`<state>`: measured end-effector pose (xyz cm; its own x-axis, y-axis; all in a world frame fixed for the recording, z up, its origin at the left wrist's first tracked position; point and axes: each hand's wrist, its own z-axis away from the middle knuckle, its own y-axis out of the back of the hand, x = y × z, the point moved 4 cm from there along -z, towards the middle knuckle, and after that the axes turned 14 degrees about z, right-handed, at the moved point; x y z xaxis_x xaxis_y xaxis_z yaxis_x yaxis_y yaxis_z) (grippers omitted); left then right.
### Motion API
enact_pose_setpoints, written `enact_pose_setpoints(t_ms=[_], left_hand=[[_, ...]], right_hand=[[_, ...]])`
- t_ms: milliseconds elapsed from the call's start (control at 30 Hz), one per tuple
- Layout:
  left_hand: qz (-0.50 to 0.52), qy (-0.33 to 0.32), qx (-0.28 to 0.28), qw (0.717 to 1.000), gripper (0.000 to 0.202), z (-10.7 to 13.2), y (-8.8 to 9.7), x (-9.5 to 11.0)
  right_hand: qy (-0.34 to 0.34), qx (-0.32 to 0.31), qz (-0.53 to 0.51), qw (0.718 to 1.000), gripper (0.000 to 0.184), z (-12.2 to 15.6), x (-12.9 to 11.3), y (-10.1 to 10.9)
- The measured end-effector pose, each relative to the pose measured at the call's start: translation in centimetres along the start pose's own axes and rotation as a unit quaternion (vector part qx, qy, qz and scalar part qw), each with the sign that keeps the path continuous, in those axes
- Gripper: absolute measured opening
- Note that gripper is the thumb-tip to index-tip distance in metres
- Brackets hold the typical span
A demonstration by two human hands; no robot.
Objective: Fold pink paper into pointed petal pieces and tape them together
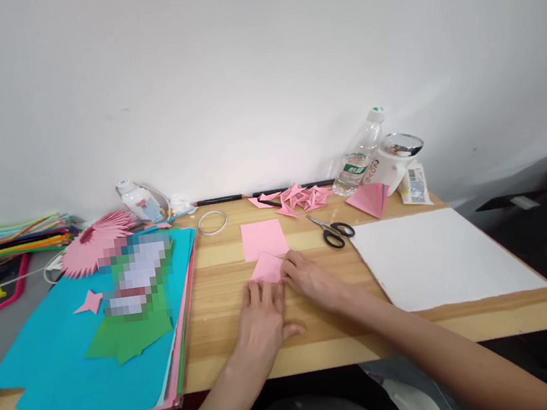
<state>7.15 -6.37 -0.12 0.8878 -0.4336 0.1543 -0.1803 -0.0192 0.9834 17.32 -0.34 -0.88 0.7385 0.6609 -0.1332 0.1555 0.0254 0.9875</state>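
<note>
And it's the pink fold (268,267) in the middle of the action, on the desk (332,342) right in front of the person, one corner up twd the wall! L hand (259,321) is on its near edge, fingers laid out flat & pressing, thumb stuck out to the side, nothing clenched. R hand (309,277) is in at the right edge, fingers bent, tips on the paper; pinching or just pressing, can't tell from here.

Just beyond, the pink square (264,238) lies flat, its near edge meeting the fold. To its right, scissors (332,232), blades a bit apart, black handles twd the person. Back a little, the pink stars (297,198) sit bunched nr the pens (220,200) along the wall, w/ the ring (212,222) off to the left.

Over right: bottle (356,164), mug (392,166) & packet (416,187) stand close tog., pink cone (370,200) in front, big white board (441,257) nearer.

Far left, blue sheets (93,363) top a pile, green paper (142,333) & a small pink star (91,301) on them, pink fan (99,241) at the back, phone (1,286) out past the edge.
</note>
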Motion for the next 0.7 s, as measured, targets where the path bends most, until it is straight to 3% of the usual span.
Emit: enact_pose_setpoints(t_ms=[233, 533, 700], left_hand=[[0.007, -0.046, 0.018, 0.999, 0.086, 1.1, -1.2, -1.1], [0.019, -0.041, -0.020, 0.999, 0.085, 1.5, -1.8, -1.5], [0.019, -0.024, -0.025, 0.999, 0.082, 1.5, -1.0, -1.2]], right_hand=[[0.010, -0.040, 0.043, 0.998, 0.013, 0.7, -0.8, 0.1], [0.063, -0.156, 0.108, 0.980, 0.021, -0.2, -1.9, 2.8], [0.119, -0.118, 0.110, 0.980, 0.018, -1.9, -2.4, 2.6]])
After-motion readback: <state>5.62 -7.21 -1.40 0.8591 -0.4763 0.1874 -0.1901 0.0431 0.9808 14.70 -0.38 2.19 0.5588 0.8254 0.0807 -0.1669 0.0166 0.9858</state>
